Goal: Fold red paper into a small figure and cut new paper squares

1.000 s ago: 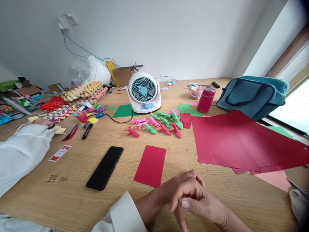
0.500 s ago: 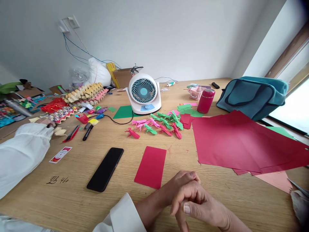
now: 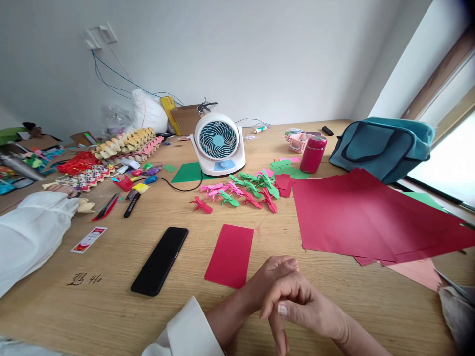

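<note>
My left hand (image 3: 276, 272) lies at the table's front with its fingers curled in, partly covered by the other hand. Across it comes my right hand (image 3: 304, 304), fingers loosely bent and apart, thumb showing, nothing in its grasp. Just left of my left hand is a red paper rectangle (image 3: 230, 254), with a black phone (image 3: 160, 261) farther left. Beyond them sit several folded paper figures (image 3: 252, 185) in pink, green and red. Large red sheets (image 3: 356, 217) spread out on the right.
A white fan (image 3: 218, 141) stands behind the figures, with a red canister (image 3: 313, 154) and a teal bag (image 3: 382, 148) to the right. At left are a person's white sleeve (image 3: 29, 232), a marker (image 3: 131, 205), a cutter (image 3: 106, 207) and stacked egg trays (image 3: 126, 143).
The camera view has shifted slightly. My hands sit a little higher and farther left in the picture, still crossed together. The papers and phone stay in place on the table.
</note>
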{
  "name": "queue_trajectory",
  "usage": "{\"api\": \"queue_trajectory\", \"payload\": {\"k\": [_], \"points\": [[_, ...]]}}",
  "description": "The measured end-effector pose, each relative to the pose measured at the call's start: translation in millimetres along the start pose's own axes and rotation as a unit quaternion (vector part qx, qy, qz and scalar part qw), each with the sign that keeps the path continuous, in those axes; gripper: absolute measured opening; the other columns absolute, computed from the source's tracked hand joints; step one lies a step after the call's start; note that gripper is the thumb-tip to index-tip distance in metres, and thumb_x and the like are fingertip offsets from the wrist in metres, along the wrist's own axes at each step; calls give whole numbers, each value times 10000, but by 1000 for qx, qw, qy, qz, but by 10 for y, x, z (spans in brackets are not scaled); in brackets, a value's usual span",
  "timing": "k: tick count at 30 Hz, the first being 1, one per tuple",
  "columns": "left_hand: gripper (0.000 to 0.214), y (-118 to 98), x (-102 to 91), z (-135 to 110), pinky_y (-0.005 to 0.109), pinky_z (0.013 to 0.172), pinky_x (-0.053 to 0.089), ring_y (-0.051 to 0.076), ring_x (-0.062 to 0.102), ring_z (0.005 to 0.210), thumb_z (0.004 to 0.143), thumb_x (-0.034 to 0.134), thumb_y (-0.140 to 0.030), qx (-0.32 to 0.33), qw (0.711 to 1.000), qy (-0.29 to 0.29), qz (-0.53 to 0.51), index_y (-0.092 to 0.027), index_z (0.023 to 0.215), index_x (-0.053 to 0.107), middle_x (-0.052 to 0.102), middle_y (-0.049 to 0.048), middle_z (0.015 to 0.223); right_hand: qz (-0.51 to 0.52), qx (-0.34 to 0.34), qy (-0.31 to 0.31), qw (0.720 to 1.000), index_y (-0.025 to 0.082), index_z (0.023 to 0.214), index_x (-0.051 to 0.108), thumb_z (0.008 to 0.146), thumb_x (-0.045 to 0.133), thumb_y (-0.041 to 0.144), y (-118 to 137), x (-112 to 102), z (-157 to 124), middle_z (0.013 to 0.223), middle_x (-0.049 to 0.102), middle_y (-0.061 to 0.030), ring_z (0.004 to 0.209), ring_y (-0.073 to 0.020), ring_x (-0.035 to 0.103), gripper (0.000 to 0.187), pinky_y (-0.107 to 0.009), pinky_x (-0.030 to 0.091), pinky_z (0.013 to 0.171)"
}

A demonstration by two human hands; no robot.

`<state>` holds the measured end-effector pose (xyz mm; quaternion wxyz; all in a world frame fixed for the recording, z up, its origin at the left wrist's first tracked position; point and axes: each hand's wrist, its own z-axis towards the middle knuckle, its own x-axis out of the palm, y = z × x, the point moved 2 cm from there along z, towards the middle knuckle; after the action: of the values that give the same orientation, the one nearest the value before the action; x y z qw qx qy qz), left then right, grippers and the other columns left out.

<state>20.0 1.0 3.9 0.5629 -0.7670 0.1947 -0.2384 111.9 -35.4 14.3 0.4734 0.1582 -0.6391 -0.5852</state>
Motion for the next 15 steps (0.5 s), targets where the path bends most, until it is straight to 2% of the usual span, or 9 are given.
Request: {"api": "queue_trajectory", "payload": {"k": [2, 6, 8, 11, 13, 15], "points": [[390, 34, 15, 11, 265, 575, 352, 111, 366, 583, 880, 467, -526, 14, 999, 13, -36, -177, 710, 506, 406, -26, 626, 0, 4, -6, 1000, 101, 985, 670, 936, 552, 488, -8, -18, 4, 563, 671, -28, 442, -91, 606, 407, -182, 460, 516], [513, 9, 77, -27, 292, 689, 423, 149, 499, 682, 902, 345, -575, -27, 990, 98, -99, -146, 800, 608, 542, 34, 737, 12, 16, 4, 1000, 94, 990, 670, 920, 570, 500, -46, -20, 9, 546, 659, -23, 405, -89, 575, 424, -182, 449, 482], [492, -35, 69, -50, 287, 675, 411, 151, 481, 680, 885, 380, -577, -21, 994, 79, -72, -152, 781, 606, 529, 28, 716, 6, 14, 3, 1000, 94, 968, 673, 914, 577, 505, -46, -17, 12, 512, 637, -10, 397, -86, 566, 426, -180, 442, 488], [415, -46, 27, -47, 272, 597, 357, 136, 390, 627, 859, 453, -556, 7, 1000, 11, -12, -181, 694, 523, 434, -1, 642, -3, 8, 2, 1000, 103, 947, 664, 916, 576, 504, -23, -17, 18, 483, 618, 5, 398, -86, 568, 411, -182, 441, 504], [423, -14, 19, -25, 264, 559, 334, 125, 345, 587, 866, 438, -555, 17, 1000, 1, -16, -192, 650, 459, 376, -13, 613, -4, 4, -1, 1000, 111, 945, 656, 924, 564, 499, -8, -21, 21, 487, 623, 7, 399, -87, 574, 399, -181, 438, 504], [430, 23, 34, -8, 259, 569, 353, 127, 381, 594, 882, 412, -558, 7, 999, 26, -32, -184, 694, 508, 414, -2, 633, -6, 4, -6, 1000, 114, 942, 656, 927, 556, 501, -3, -24, 21, 488, 626, 7, 404, -88, 581, 400, -179, 435, 503]]}}
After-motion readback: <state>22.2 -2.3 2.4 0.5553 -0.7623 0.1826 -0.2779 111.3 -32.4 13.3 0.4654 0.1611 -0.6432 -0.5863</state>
